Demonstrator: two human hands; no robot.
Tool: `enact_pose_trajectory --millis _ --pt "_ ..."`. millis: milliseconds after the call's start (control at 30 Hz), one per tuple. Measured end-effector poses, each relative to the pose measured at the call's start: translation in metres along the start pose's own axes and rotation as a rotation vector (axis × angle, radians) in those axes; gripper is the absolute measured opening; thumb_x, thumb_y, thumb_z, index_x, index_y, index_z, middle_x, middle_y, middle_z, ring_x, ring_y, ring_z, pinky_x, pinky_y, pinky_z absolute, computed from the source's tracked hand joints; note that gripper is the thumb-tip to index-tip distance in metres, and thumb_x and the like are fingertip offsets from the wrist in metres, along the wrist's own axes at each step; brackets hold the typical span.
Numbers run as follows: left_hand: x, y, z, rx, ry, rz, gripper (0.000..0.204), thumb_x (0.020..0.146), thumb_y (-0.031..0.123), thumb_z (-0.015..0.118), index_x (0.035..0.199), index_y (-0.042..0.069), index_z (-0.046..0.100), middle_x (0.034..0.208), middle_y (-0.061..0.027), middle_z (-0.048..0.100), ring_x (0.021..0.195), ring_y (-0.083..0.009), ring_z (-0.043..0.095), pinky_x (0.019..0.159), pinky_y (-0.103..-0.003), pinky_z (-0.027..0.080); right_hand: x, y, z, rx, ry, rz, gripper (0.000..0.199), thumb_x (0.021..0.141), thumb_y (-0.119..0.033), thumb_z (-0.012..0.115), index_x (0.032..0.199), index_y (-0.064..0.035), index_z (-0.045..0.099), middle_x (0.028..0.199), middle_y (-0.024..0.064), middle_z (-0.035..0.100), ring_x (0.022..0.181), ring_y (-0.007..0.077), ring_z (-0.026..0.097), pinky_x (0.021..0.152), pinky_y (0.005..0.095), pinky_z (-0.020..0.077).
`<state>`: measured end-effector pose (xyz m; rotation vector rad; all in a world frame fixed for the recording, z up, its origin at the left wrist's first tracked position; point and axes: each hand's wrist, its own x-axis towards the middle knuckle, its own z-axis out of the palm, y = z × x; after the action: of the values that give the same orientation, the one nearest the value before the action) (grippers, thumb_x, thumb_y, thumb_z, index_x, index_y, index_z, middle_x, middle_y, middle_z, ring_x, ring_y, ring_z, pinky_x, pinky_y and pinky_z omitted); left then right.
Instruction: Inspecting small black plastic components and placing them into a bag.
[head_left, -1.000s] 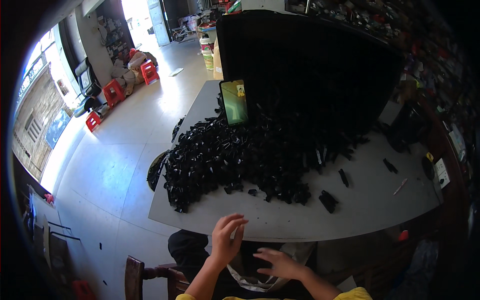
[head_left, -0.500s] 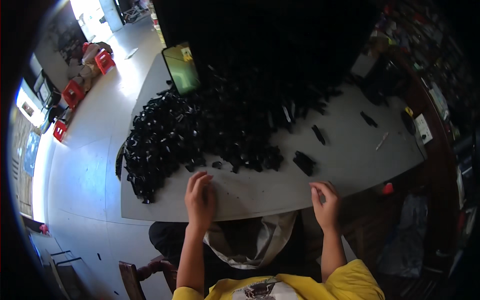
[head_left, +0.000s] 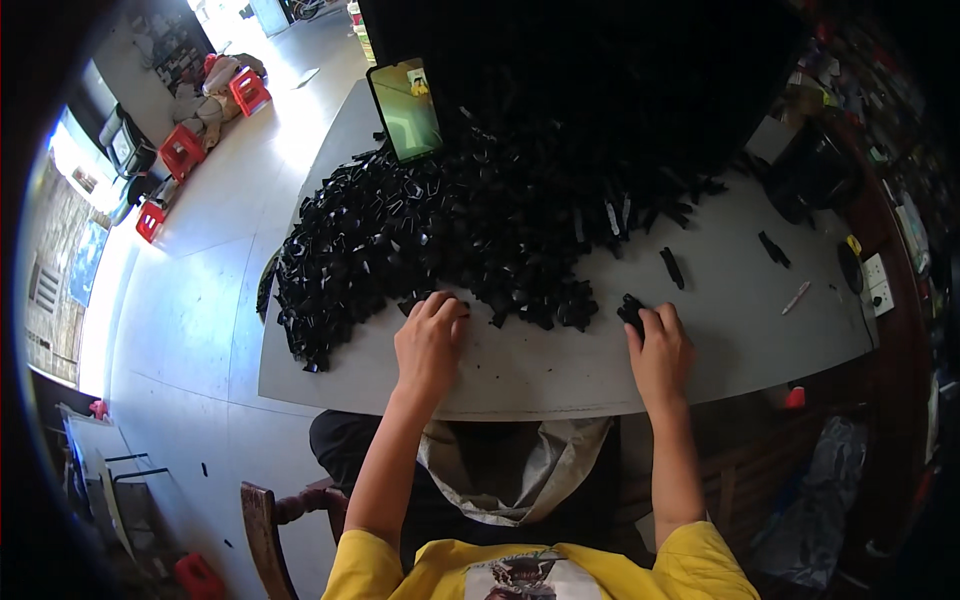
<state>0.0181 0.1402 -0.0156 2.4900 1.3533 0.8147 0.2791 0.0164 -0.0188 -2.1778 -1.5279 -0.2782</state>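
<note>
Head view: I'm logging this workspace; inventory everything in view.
table: one, grey, centre
small pieces: uncountable, black, tabletop heap
loose pieces: two, black, right tabletop
phone: one, green screen, amid heap
pen-like stick: one, pale, right tabletop
dark object: one, black, behind heap
stools: three, red, upper left
socket panel: one, white, right edge
wooden chair: one, brown, lower left
cloth: one, grey, below tabletop
left hand: one, bare, heap's near edge
right hand: one, bare, at black clump

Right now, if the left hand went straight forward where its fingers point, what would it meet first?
The left hand would most likely first meet the near edge of the pile of black pieces. It looks very close; whether it touches is unclear.
</note>
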Motion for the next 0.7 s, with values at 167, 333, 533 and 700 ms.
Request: enact_pose_trajectory --millis 167,333,533,700 --pt "-0.013 0.009 -0.009 -0.111 0.081 0.033 0.014 0.075 0.001 0.069 0.087 0.007 0.064 0.094 -0.007 0.063 0.085 -0.0249 0.062 0.066 -0.032 0.051 -0.001 0.003 0.002 0.098 0.104 -0.019 0.024 0.076 -0.015 0.075 0.096 -0.0033 0.066 0.085 0.0064 0.056 0.068 0.0262 0.061 0.058 0.0362 0.0484" --pt "-0.038 0.038 -0.025 -0.502 -0.062 -0.031 0.015 0.074 -0.006 0.069 0.086 0.002 0.065 0.092 -0.0091 0.061 0.079 -0.0203 0.063 0.065 -0.029 0.052 -0.009 0.007 0.011 0.035 0.189 -0.032 0.021 0.076 -0.015 0.075 0.092 -0.004 0.067 0.079 0.0058 0.057 0.062 0.0257 0.06 0.055 0.0352 0.047" --pt "-0.058 0.05 -0.034 -0.659 -0.14 -0.08 0.015 0.072 -0.01 0.068 0.083 -0.002 0.063 0.095 -0.0107 0.062 0.081 -0.0196 0.065 0.071 -0.027 0.054 -0.012 0.002 0.009 0.002 0.207 -0.172 0.022 0.076 -0.013 0.074 0.095 -0.0049 0.066 0.075 0.0057 0.056 0.06 0.0247 0.059 0.054 0.0355 0.0473" --pt "-0.062 0.061 -0.037 -0.709 -0.158 -0.024 0.016 0.072 -0.008 0.069 0.084 0.0 0.062 0.097 -0.0116 0.065 0.082 -0.0218 0.066 0.071 -0.028 0.053 -0.023 0.001 -0.001 0.02 0.261 -0.175 0.022 0.075 -0.01 0.075 0.09 -0.004 0.06 0.073 0.0045 0.054 0.056 0.0187 0.056 0.051 0.0288 0.045"
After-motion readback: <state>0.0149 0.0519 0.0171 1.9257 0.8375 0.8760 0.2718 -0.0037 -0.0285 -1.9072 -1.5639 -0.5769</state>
